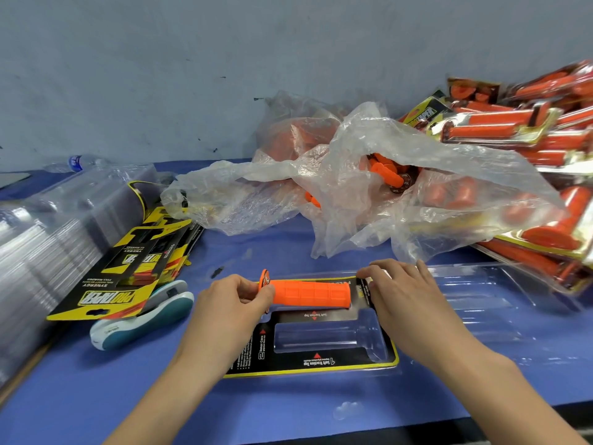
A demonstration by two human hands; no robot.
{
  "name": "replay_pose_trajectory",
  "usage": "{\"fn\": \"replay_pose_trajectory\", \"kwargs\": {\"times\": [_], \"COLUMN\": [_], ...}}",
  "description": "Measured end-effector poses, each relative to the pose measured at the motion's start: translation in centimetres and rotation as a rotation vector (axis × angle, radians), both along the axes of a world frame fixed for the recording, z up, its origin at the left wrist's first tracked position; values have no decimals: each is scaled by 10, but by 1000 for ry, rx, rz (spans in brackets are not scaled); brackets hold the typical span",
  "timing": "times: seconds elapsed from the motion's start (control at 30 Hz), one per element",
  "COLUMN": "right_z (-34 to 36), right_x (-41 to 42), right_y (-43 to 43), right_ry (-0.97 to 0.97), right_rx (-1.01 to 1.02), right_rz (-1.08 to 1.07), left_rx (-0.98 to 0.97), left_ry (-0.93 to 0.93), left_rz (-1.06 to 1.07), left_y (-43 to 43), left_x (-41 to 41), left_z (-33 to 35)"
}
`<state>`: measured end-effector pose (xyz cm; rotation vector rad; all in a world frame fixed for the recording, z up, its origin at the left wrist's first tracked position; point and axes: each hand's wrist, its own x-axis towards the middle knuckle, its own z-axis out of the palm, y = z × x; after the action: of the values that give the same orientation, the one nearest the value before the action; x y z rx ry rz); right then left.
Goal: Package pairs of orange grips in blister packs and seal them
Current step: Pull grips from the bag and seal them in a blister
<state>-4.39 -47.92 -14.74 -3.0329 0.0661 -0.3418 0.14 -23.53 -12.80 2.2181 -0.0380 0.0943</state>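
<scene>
**One grip at the pack, second cavity bare**

Flat on blue table (128,380), near front edge: clear blister pack with black-and-yellow card (321,364). Lengthwise over pack's upper cavity: ribbed orange rubber grip (309,293), flanged end clamped between thumb and fingers of left hand (234,303). At pack's upper right corner, by grip's other end: right hand (407,297), fingers curled; cannot tell whether gripping anything. Behind pack: crumpled clear plastic bag (353,187) of loose grips. Right of pack: heap of sealed packs (529,139). Left of pack: stack of printed cards (128,268).
</scene>
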Motion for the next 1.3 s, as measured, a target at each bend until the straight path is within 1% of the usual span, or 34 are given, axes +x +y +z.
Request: {"fn": "replay_pose_trajectory", "kwargs": {"times": [0.13,0.3,0.37,0.53,0.8,0.97,1.07,1.17,1.3], "right_z": [-2,-3,-3,-4,-2,-2,-3,-3,-3], "right_x": [0,0,0,0,1,2,2,2,2], "right_y": [0,0,0,0,-1,-2,-1,-2,-2], "right_ry": [16,15,18,21,11,11,18,21,20], "right_rx": [-11,-12,-6,4,50,69,61,71,69], "right_rz": [3,8,11,2,-17,-13,-13,-14,-11], "left_rx": [104,339,396,324,394,377,440,527,522], "left_ry": [-23,-107,-114,-199,-223,-221,-203,-209,-207], "left_rz": [14,2,-15,-22,28,-16,-74,-74,-76], "left_y": [-2,2,2,6,36,32,18,10,9], "left_x": [0,0,-1,3,16,4,-8,-11,-10], "left_z": [-2,-7,-11,-10,-1,-2,-6,-7,-7]}}
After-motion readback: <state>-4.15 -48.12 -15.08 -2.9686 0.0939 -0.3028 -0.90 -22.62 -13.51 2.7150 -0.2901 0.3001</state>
